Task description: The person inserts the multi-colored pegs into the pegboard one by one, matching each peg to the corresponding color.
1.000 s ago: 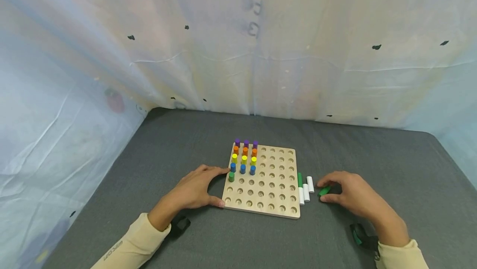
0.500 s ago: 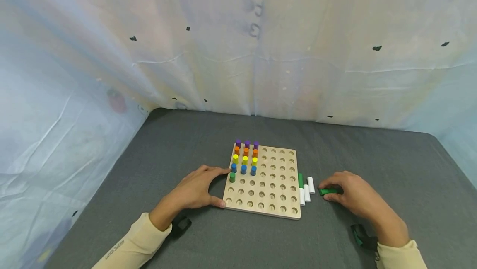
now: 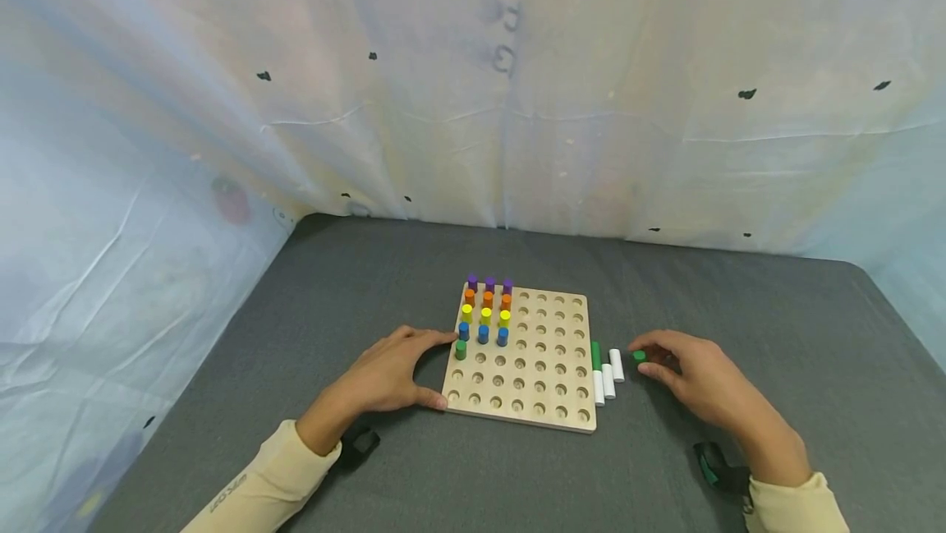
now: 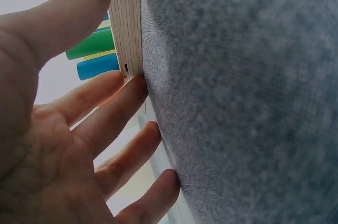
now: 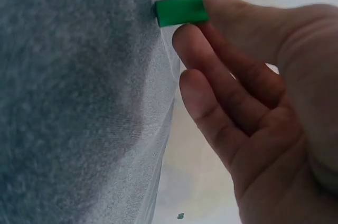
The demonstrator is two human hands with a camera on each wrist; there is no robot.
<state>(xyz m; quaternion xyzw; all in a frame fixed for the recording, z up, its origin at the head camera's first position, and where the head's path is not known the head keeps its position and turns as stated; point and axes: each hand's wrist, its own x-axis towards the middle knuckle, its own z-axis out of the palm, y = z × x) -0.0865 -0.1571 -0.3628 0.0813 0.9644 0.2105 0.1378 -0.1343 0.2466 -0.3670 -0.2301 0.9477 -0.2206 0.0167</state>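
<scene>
Right hand [image 3: 698,377] pinches a short green peg [image 3: 639,356] upright; left hand [image 3: 388,373] rests flat-fingered against the pegboard [image 3: 543,369]

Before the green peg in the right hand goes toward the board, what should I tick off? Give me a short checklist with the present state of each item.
1. Right hand grips the green peg: ok; the fingers pinch it, upright on the mat in the right wrist view.
2. Left hand steadies the board: ok; its fingers touch the board's left edge.
3. Free hole beside the standing green peg: ok; the holes to its right are bare.
4. Path over the board: ok; nothing stands between the right edge and that row.
5. Spare pegs out of the way: cannot tell; they lie by the board's right edge, near the hand.
</scene>
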